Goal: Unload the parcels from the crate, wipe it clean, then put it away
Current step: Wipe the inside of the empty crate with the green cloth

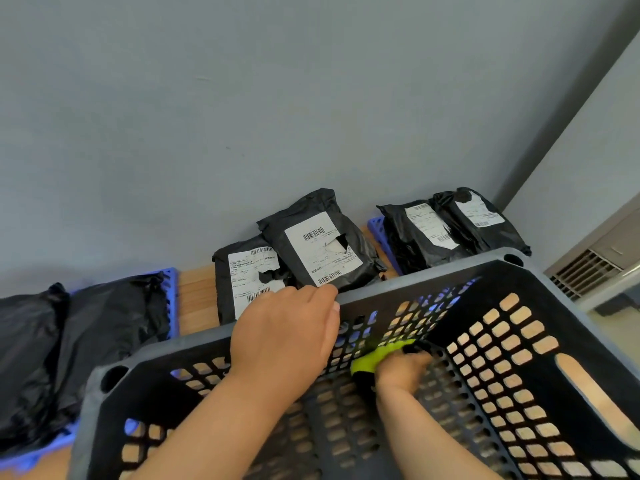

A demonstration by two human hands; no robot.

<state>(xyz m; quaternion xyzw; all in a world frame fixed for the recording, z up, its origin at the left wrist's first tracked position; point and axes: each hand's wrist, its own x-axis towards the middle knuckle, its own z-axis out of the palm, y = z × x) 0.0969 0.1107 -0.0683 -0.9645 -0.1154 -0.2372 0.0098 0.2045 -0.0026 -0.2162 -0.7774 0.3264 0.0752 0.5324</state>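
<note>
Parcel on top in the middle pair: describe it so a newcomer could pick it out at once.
Look along the foot of the grey wall, behind the crate. Just beyond the left hand gripping the crate's rim lie two overlapping black parcels. The wanted parcel rests tilted on top of its neighbour, nearer the wall, its torn white label wholly uncovered.

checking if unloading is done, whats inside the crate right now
Inside the crate, only the right hand gripping a yellow-green cloth at the far wall; the parcels lie outside. Both forearms hide part of the floor.

Wooden floor (197, 299) with blue pallets (172, 289), black parcels (322, 244)
</note>
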